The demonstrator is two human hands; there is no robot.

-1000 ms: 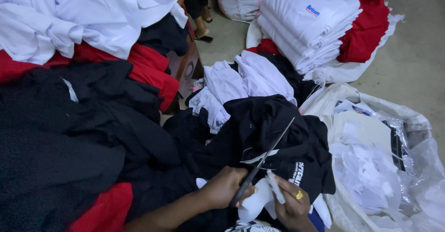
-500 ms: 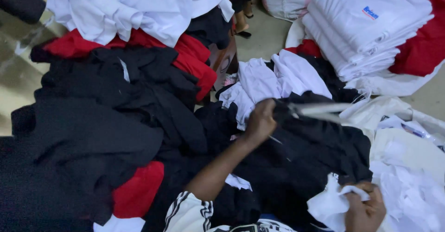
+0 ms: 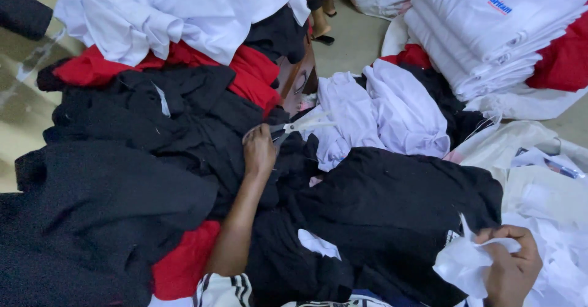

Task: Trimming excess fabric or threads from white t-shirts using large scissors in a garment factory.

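left hand [image 3: 260,149] – on the garment heap [image 3: 122,160], scissors [image 3: 301,125] in it, pointing right toward the loose shirts [image 3: 386,111] | right hand [image 3: 508,267] – near right, crumpled cloth scrap [image 3: 462,261] in its fingers | folded stack [image 3: 490,31] far right, behind the shirts

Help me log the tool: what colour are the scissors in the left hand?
Pale, whitish scissors, held in the left hand over black garments; head view.
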